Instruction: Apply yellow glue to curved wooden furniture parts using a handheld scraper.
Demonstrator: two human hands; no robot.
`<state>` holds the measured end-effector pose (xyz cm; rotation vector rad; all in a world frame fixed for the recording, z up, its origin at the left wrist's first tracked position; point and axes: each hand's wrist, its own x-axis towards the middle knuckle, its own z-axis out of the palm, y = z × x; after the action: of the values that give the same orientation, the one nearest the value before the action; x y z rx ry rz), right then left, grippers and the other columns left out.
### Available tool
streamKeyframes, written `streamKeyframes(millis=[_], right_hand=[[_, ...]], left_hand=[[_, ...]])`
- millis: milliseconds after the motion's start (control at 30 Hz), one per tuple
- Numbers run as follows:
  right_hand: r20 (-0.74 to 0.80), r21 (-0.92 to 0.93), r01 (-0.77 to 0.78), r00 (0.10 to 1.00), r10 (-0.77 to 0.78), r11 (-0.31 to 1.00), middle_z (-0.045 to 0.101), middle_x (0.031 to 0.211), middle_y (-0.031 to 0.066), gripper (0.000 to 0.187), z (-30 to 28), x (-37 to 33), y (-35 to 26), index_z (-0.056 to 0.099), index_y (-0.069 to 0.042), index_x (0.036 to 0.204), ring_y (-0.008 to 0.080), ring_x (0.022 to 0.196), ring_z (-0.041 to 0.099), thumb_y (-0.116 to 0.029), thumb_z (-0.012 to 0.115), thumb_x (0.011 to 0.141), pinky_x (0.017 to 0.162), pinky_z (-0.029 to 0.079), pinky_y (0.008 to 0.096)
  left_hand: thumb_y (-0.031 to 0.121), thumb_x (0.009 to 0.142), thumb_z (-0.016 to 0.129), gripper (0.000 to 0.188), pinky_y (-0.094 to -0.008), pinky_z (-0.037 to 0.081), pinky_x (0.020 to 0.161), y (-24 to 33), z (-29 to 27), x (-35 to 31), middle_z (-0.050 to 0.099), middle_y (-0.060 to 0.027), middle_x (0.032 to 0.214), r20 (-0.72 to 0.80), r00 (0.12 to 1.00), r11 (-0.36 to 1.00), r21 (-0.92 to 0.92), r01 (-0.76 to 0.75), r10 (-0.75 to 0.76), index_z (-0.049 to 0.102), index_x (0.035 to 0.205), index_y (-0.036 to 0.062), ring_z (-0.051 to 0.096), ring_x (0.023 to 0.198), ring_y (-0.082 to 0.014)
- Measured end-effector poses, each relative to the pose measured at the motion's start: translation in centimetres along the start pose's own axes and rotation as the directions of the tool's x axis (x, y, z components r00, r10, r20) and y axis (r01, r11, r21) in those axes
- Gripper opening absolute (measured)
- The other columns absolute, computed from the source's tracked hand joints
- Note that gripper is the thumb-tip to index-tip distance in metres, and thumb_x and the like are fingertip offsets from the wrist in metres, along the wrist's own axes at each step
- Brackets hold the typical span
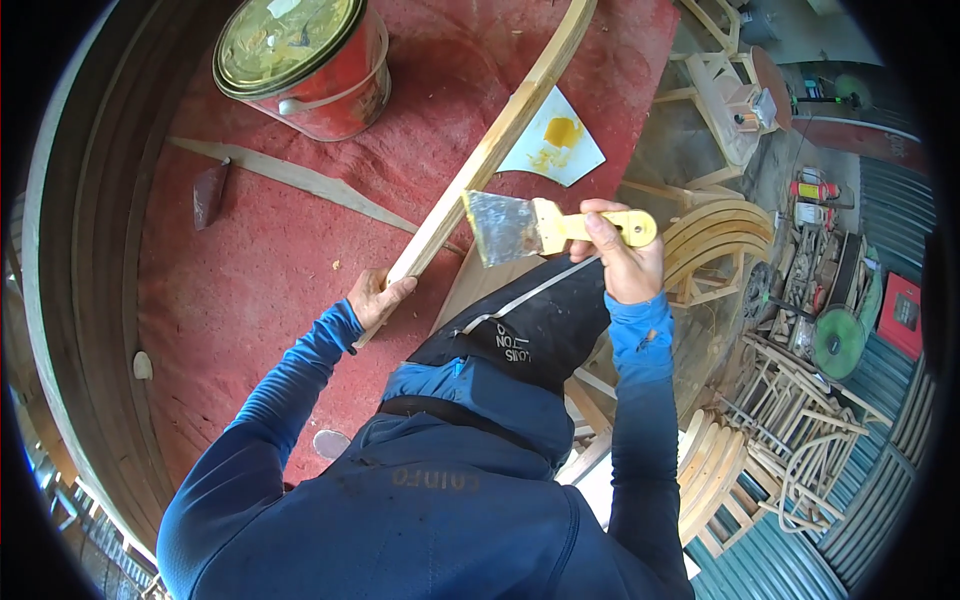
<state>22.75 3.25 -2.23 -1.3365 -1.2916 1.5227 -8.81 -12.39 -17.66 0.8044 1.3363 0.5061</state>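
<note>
My left hand point(378, 302) is closed round the near end of a long curved wooden strip point(478, 160), which runs up and away to the right. In my right hand point(632, 262) is a putty knife point(508, 226) with a yellow handle and a wide, smeared blade. The blade points left, its edge close to the strip; whether they touch I cannot tell. Just beyond the strip, a white sheet point(588, 158) carries a patch of yellow putty point(563, 132). A red bucket point(330, 112) with a putty-smeared top stands farther left.
A red-covered work surface point(270, 260) lies under the strip. On it are a thin tapered wood piece point(300, 183) and a dark reddish scrap point(209, 196). Curved dark boards point(100, 250) rise along the left. Wooden frames point(715, 235), a green fan point(838, 342) and stacked wood point(800, 430) occupy the right.
</note>
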Motion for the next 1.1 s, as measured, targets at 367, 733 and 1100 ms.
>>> streamKeyframes(millis=[367,733,1100], right_hand=[[-0.196,0.205,0.022,0.981,0.019,0.978,0.071,0.097,0.0153,0.032,-1.6,6.3,1.0,0.064,0.005,0.119,0.0169,0.070,0.068,-0.017,0.071,0.096,0.064,0.060,0.0300],[-0.060,0.049,-0.018,0.998,0.021,0.999,0.072,0.085,0.0129,0.027,1.2,2.6,-1.0,0.066,0.006,0.111,0.0155,0.062,0.068,-0.016,0.070,0.096,0.055,0.057,0.0260],[0.161,-0.131,-0.185,0.965,0.205,0.974,0.071,0.086,0.0110,0.023,0.9,3.6,-1.3,0.067,0.004,0.109,0.0132,0.063,0.068,-0.015,0.069,0.097,0.055,0.058,0.0257]], left_hand=[[0.073,0.084,0.064,0.070,-0.0322,0.038,0.045,-0.1,-0.4,-0.2,0.052,-0.0013,0.058,0.014,1.000,0.999,-0.049,0.001,0.000,0.061,0.086,0.0026,0.051,0.051,-0.0127],[0.074,0.082,0.066,0.078,-0.0365,0.046,0.054,0.4,1.1,0.1,0.059,-0.0066,0.067,-0.048,0.999,0.998,0.067,0.013,-0.010,0.066,0.093,-0.0026,0.058,0.060,-0.0178],[0.078,0.081,0.062,0.084,-0.0407,0.052,0.061,-1.2,1.6,0.7,0.067,-0.0128,0.071,-0.150,0.984,0.958,0.284,-0.048,0.094,0.069,0.095,-0.0046,0.068,0.068,-0.0245]])
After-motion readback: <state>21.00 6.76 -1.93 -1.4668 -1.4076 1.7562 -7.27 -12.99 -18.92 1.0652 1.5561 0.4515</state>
